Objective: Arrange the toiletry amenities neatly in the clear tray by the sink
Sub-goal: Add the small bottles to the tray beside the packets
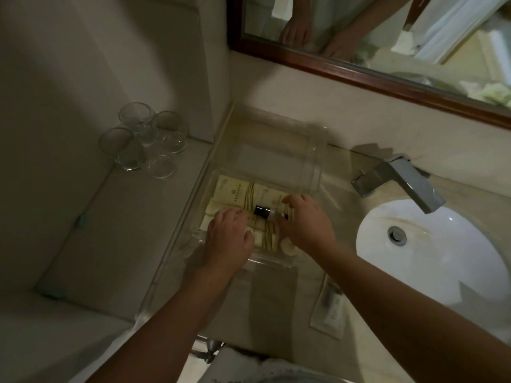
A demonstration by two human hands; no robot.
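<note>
- Clear tray sits on the worktop, just left of the sink and against the back wall.
- Cream packets with striped bands lie in rows in the tray's near half; the far half shows bare.
- A small bottle with a black cap lies across the packets, between the two hands.
- Left hand rests palm down on the packets at the tray's near left, fingers bent over them; cannot tell whether it grips one.
- Right hand is at the bottle's clear end, fingertips closed around it.
- A round white item lies at the tray's near right corner, partly under the right wrist.
- A flat sachet lies on the worktop in front of the tray, beside the sink.
- Faucet stands behind the sink.
- Glasses are grouped in the far left corner, well apart from the tray.
- Mirror hangs above, with both hands reflected.
</note>
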